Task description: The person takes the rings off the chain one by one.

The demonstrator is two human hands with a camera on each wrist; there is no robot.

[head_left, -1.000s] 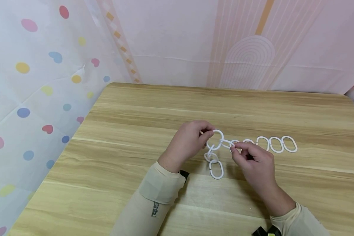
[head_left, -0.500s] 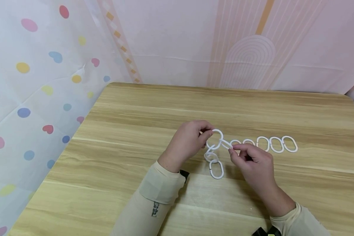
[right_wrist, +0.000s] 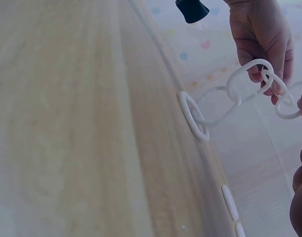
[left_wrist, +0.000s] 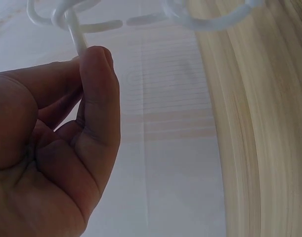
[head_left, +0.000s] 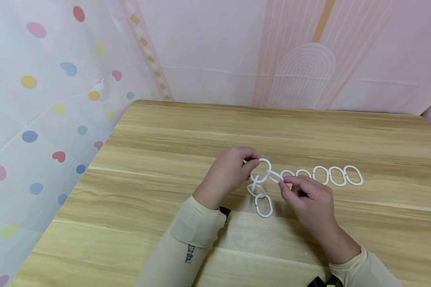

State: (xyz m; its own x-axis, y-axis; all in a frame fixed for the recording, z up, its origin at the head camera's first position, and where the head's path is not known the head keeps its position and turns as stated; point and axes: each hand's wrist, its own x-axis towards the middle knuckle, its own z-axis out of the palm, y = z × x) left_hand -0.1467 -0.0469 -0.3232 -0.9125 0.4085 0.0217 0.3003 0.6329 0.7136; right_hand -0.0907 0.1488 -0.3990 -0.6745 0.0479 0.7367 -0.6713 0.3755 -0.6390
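My left hand (head_left: 230, 173) pinches an oval white plastic chain link (head_left: 271, 165) between thumb and fingers, raised above the table. From it a short chain hangs, with its bottom link (head_left: 271, 208) lying on the tabletop. At the right, another white link (head_left: 275, 173) passes through the raised one. The thumb and index finger of my right hand (head_left: 310, 199) pinch its far end. In the right wrist view, the linked chain runs from the link on the table (right_wrist: 186, 112) up to both hands. Fingers cover part of each held link.
Several loose white links (head_left: 361, 177) lie in a row on the wooden table (head_left: 201, 127), right of and behind the right hand, which partly hides some. A patterned cloth (head_left: 215, 48) hangs along the table's back and left edges.
My right hand has shifted slightly left and down, tilting the end of its link lower. The left hand keeps its hold in nearly the same place; the chain below sways slightly.
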